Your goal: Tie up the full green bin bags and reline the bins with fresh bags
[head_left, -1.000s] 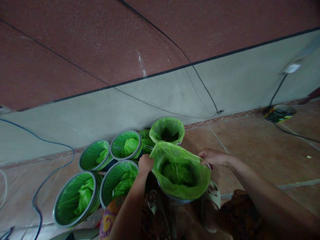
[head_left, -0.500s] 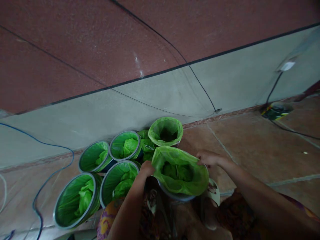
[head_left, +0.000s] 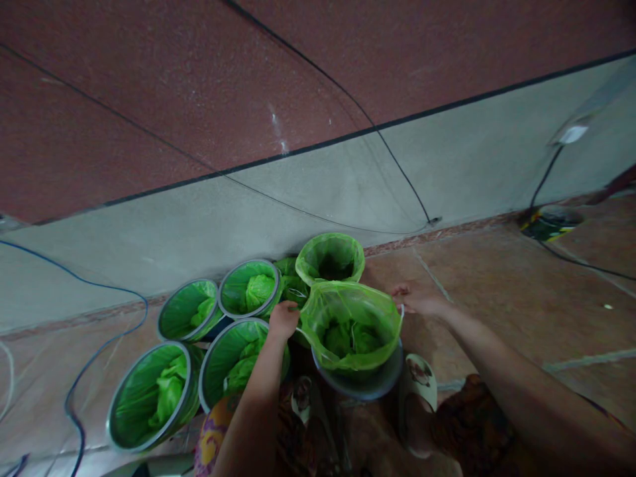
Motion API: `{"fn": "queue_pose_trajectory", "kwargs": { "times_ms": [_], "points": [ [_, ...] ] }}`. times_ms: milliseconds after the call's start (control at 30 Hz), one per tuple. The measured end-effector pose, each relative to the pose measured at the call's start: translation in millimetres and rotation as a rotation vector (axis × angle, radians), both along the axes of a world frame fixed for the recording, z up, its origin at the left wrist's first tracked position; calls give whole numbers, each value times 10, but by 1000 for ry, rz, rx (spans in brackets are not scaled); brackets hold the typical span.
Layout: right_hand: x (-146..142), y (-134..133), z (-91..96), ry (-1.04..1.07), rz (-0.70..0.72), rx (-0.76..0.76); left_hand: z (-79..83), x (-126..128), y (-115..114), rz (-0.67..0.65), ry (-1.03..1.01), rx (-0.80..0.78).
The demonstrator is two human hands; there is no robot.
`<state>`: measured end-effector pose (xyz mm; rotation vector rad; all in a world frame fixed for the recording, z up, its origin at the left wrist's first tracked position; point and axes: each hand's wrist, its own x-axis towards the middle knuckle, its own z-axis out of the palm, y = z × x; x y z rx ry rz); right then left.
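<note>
In front of me a translucent green mesh bag (head_left: 355,361) lines a grey bucket (head_left: 365,391) between my feet. Crumpled green material (head_left: 350,338) lies inside it. My left hand (head_left: 285,319) is closed at the bag's left edge, where a pale drawstring comes out by the fingers. On the far right side my right hand (head_left: 420,299) pinches the white drawstring (head_left: 402,310), pulling it out from the rim. The bag's mouth is wide and stands up above the bucket's front rim.
Another green-lined bucket (head_left: 332,258) stands just behind, against the wall (head_left: 189,232). To the left are several grey-rimmed buckets (head_left: 149,397) lined in green with crumpled green stuff inside. A blue cable (head_left: 94,361) crosses the floor at left; a black-and-yellow container (head_left: 549,225) sits at right.
Both hands have moved from the bag's rim to its drawstring, the left outward. The bag's front edge has risen off the bucket rim, showing more of the bucket.
</note>
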<state>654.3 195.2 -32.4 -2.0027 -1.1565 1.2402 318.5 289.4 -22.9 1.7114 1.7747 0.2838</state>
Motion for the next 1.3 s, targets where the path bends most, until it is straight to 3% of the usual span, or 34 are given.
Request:
{"fn": "queue_pose_trajectory", "kwargs": {
  "times_ms": [133,233,367,500,700,900,1000,1100,1200,1300],
  "points": [
    [-135,-12,369,396,-115,258,273,157,-60,22,-569,41],
    [-256,-61,783,652,30,435,570,329,-180,-88,-1019,60],
    [-416,-79,1059,807,169,466,807,565,-330,-224,-1220,-35],
    [-582,12,963,716,216,429,781,747,-368,-282,-1211,-61],
    [-841,168,688,402,361,281,630,902,-340,-324,-1146,-27],
    [-825,181,811,406,231,341,438,969,-293,-142,-926,134],
    [-770,182,905,494,153,409,338,1034,-383,-278,-782,113],
    [-708,218,917,553,-70,474,273,1114,-526,-468,-692,66],
    [-644,260,883,580,-225,518,222,1161,-621,-436,-583,38],
    [-615,279,855,592,-246,536,171,1173,-661,-432,-530,-23]
  ]
}}
